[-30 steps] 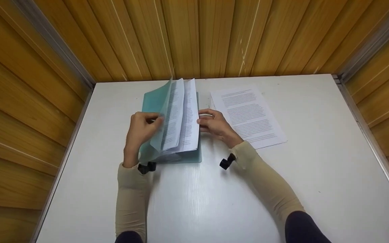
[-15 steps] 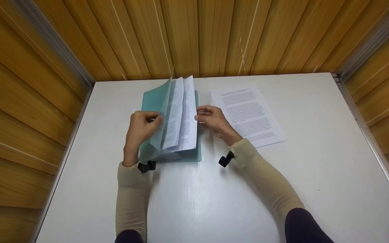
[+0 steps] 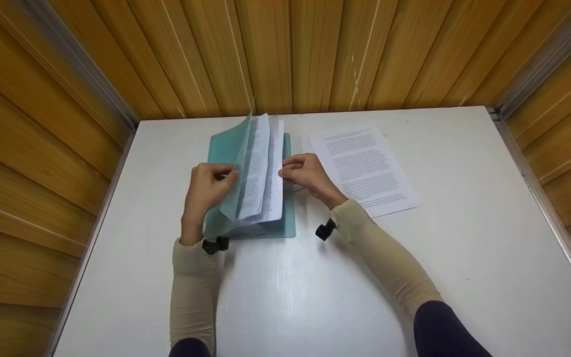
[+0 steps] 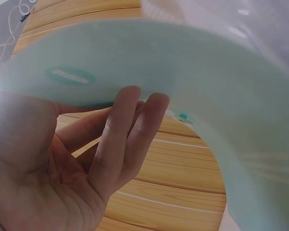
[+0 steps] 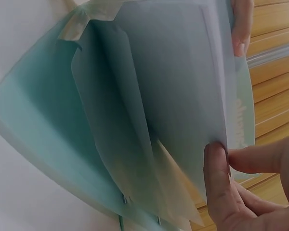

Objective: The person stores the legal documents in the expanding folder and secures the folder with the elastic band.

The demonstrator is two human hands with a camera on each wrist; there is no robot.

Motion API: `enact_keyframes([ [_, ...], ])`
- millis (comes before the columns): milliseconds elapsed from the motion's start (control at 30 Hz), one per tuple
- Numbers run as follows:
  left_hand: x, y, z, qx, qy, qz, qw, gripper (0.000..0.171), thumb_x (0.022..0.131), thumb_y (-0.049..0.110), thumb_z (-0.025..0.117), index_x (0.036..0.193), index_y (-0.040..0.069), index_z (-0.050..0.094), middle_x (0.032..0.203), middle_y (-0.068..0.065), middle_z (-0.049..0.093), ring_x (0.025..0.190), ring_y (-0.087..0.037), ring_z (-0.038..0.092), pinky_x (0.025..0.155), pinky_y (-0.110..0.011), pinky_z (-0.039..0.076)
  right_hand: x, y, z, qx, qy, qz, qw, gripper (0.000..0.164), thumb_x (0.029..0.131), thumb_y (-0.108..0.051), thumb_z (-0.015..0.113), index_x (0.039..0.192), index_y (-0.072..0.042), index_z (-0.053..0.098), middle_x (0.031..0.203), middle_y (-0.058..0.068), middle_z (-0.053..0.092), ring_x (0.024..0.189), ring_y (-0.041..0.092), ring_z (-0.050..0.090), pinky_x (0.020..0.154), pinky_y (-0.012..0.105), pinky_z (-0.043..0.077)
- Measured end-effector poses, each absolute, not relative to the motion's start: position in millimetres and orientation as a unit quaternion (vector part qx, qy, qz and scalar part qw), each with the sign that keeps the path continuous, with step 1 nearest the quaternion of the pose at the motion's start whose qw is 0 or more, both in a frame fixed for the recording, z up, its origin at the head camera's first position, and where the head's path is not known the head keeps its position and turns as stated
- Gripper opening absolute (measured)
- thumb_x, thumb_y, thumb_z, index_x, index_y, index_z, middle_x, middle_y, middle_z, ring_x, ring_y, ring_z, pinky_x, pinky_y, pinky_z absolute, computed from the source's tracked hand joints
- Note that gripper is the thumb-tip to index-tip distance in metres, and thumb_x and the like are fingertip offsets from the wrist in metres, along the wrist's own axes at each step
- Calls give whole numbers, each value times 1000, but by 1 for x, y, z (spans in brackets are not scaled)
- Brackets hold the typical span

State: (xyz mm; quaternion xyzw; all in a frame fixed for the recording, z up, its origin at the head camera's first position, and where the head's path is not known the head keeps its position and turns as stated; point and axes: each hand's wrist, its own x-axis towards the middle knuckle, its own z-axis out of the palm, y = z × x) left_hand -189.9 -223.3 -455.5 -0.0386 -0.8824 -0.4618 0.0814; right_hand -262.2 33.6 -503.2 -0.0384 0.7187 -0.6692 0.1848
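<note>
A teal folder (image 3: 226,146) lies on the white table with its translucent front cover (image 4: 111,53) lifted and bent back. My left hand (image 3: 209,188) pinches that cover at its free edge. Inside, printed white sheets (image 3: 255,168) stand fanned up from the spine side. The right hand (image 3: 310,174) pinches the outer edge of a sheet (image 5: 183,72) between thumb and fingers, raised above the back cover (image 5: 38,110). In the right wrist view, more leaves hang between this sheet and the back cover.
A loose printed page (image 3: 365,168) lies on the table (image 3: 275,297) right of the folder, just beyond the right hand. Yellow wood-patterned walls (image 3: 265,54) border the table at the back and both sides.
My right hand has moved a little left, taking the pinched sheet's edge with it and uncovering more of the back cover. The left hand keeps its place on the front cover.
</note>
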Motion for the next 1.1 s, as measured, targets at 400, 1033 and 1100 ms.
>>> enact_keyframes([
  [400,-191,-222,-457,-32,-884,-460,76,25,96,12,71,115,0,82,110,-18,80,85,-27,76,71,-25,56,-266,24,-499,-49,779,-603,164,33,88,-5,79,118,9,74,109,21,80,88,21,79,86,43,64],
  [1033,-191,-222,-458,-44,-884,-457,85,25,96,11,70,115,0,82,109,-18,80,81,-25,73,69,-24,54,-266,14,-501,-47,786,-588,184,39,89,-6,81,124,9,71,112,21,79,101,37,79,93,53,61],
  [1100,-190,-221,-457,-44,-884,-457,84,26,96,12,70,115,0,82,108,-17,80,80,-24,72,68,-25,54,-266,13,-501,-44,788,-585,187,40,89,-6,81,125,9,71,113,20,79,99,33,79,93,51,61],
])
